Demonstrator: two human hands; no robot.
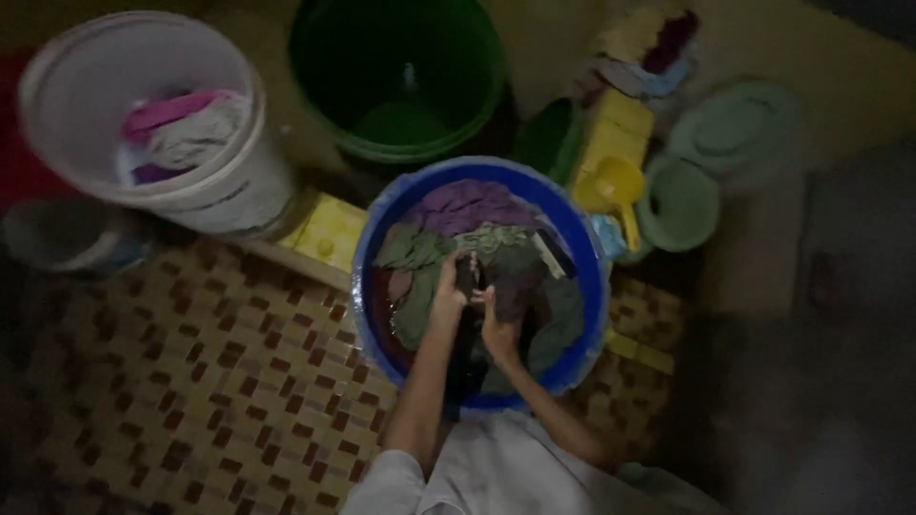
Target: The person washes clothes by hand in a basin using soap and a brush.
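left hand (448,300): lower centre of frame, inside the blue basin (367,286); fingers curled and pinching the dark garment (468,277).
right hand (498,329): just beside the left, fingers closed around the same dark garment lower down.
dark garment: centre of the basin, bunched between both hands, touching the other soaked clothes (468,205) (purple, green, grey) piled above it.
blue basin: centre of frame on the patterned tiled floor (210,381); dark water shows at its left edge.
white bucket (219,191): upper left, pink and grey cloth (181,124) inside.
green bucket (401,76): top centre, apart from the basin; contents too dark to tell.
yellow scoop (620,186): right of the basin, next to green lidded containers (682,200).
doing it well (judgement): keep both grips close together, rub the fold against itself over the water, hold it low so the splash stays in the basin, shift the grip along the cloth bit by bit.
visibility: dim and blurred; fingertips partly hidden by cloth.
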